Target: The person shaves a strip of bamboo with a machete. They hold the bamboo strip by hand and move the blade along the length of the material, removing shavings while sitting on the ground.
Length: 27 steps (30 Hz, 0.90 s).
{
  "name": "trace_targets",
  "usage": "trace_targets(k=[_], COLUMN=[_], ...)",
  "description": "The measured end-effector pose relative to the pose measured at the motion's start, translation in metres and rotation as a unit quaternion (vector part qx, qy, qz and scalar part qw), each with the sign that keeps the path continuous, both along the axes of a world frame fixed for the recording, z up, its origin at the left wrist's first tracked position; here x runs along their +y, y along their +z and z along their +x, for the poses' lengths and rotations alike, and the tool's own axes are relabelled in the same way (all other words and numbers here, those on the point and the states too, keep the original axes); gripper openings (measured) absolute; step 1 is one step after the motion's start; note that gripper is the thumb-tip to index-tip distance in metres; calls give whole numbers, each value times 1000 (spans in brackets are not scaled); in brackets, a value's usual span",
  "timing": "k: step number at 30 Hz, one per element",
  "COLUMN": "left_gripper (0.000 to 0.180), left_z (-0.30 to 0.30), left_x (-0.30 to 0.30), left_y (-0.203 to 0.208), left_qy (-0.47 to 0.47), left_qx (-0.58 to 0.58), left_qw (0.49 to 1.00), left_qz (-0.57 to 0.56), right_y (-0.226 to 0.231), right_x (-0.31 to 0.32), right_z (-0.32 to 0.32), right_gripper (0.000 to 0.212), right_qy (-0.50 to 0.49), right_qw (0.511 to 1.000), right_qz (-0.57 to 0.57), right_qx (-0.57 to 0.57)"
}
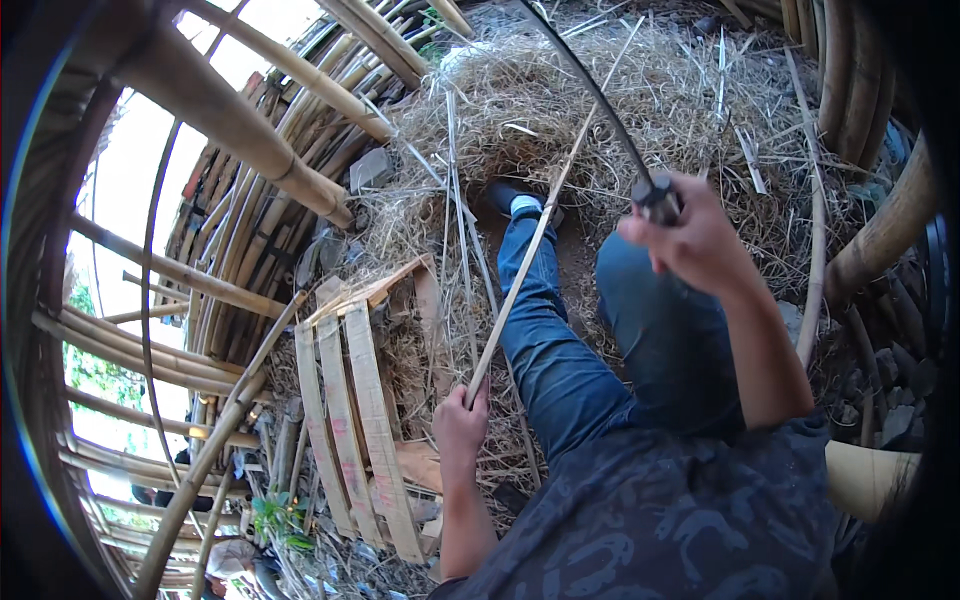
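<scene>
My left hand (pixel 461 424) is closed round the near end of a long, thin bamboo strip (pixel 540 228). The strip slants up and away to the right, passing over my left leg toward the pile of shavings. In my right hand (pixel 690 236), raised above my right knee, is the handle of a long-bladed knife (pixel 597 92). Its dark, narrow blade points away and up to the left, crossing the strip near the far end in this view. I cannot tell whether the two touch.
A slatted wooden crate piece (pixel 345 430) lies left of my leg. Pale bamboo shavings (pixel 600 130) heap around my foot. Bamboo poles (pixel 240 130) and stacked bamboo (pixel 230 230) line the left; thick bamboo posts (pixel 885 225) stand at the right. Loose strips (pixel 460 200) lie beyond the crate.
</scene>
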<state>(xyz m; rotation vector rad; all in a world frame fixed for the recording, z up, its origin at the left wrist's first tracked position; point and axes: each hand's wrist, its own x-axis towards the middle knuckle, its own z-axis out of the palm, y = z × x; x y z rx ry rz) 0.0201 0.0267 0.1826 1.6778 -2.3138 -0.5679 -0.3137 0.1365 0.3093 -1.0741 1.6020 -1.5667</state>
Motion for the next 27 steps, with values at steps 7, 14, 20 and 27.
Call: trace_targets(k=[7, 14, 20, 27], left_gripper=[33, 30, 25, 27], left_z=[-16, -23, -36, -56], left_x=[-4, -2, 12, 34], left_y=[19, 33, 42, 59], left_qy=[-28, 4, 13, -4], left_qx=[-22, -17, -32, -3], left_qw=[999, 1000, 999, 995], left_qz=[26, 10, 25, 102], right_y=[-54, -119, -113, -121], right_x=[-36, -49, -42, -6], right_z=[-78, -97, -86, -72], right_gripper=[19, 16, 23, 46], right_qy=[-236, -229, -148, -39], right_qw=[940, 954, 979, 993], right_qz=[39, 2, 24, 68], right_qx=[243, 191, 140, 91])
